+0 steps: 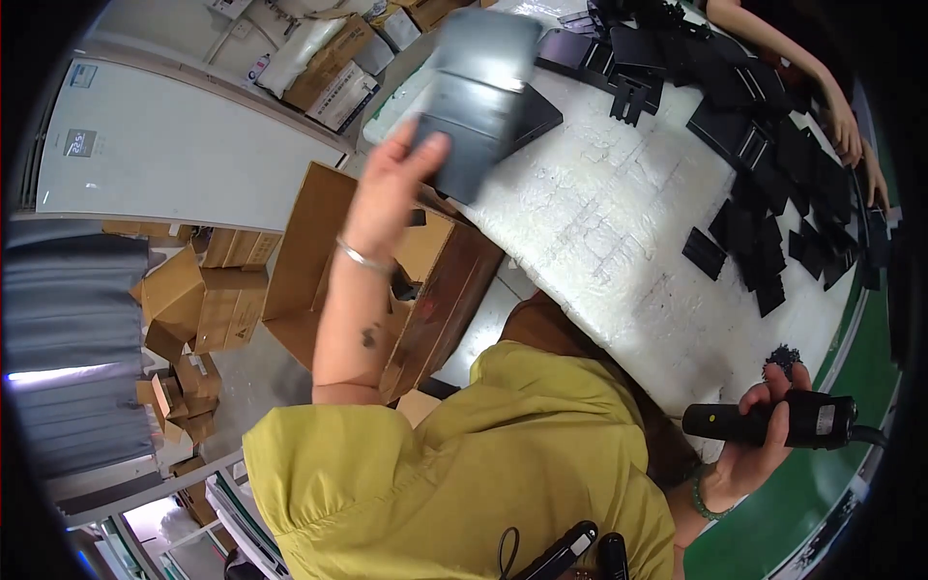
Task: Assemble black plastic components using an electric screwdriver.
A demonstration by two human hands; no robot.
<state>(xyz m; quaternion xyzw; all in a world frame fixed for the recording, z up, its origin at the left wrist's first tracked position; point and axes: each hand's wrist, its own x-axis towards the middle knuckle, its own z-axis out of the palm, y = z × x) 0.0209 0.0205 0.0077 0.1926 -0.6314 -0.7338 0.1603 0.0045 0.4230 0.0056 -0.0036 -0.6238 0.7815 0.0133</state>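
Observation:
Over the table's left part, my left hand (394,184) is raised and closed on the edge of a dark, flat plastic panel (474,106). The panel is blurred and shows crosswise lines. A silver bangle circles that wrist. At the lower right, my right hand (757,462) wraps round a black cylindrical power tool (822,423), which looks like an electric screwdriver with a cord at its right end. Just beyond those fingers lies a small heap of tiny dark pieces (784,357), perhaps screws. Another black panel (537,118) rests on the table, partly behind the held one.
Black plastic parts (744,145) are heaped across the far and right side of the white-covered table (599,222). A co-worker's hands (855,145) touch the pile at the far right. An open cardboard box (314,232) stands left of the table, below my left arm.

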